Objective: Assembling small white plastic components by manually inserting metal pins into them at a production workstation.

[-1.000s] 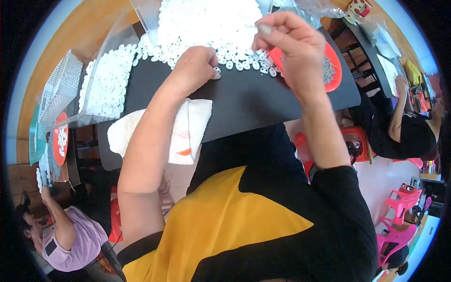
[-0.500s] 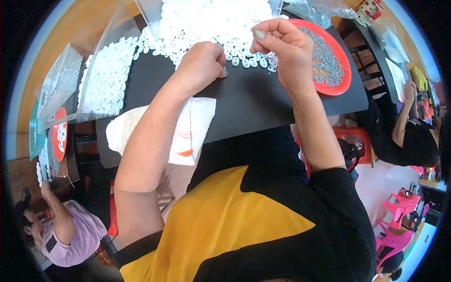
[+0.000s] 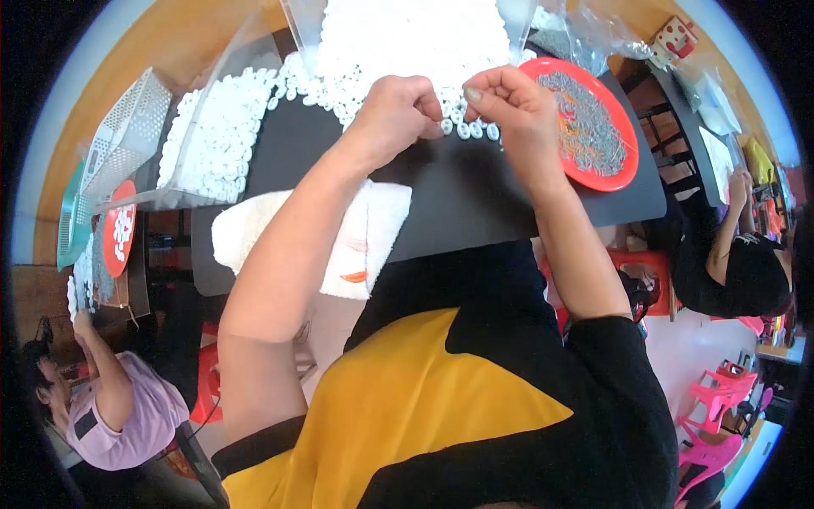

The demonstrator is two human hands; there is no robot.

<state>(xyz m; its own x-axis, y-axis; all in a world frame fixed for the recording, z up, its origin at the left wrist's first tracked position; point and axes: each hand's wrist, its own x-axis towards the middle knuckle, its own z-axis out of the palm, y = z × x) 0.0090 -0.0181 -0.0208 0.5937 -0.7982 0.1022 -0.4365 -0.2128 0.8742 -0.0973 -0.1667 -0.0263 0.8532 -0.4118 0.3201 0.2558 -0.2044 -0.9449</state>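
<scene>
Left hand [image 3: 394, 114] and right hand [image 3: 509, 106] meet at the heap's near edge; both sets of fingers pinched, apparently on one small white ring [image 3: 448, 127], view too coarse to confirm. Large heap of white rings [image 3: 398, 34] beyond fingertips, red plate of metal pins [image 3: 623, 174] right of them: most work judged left.
</scene>
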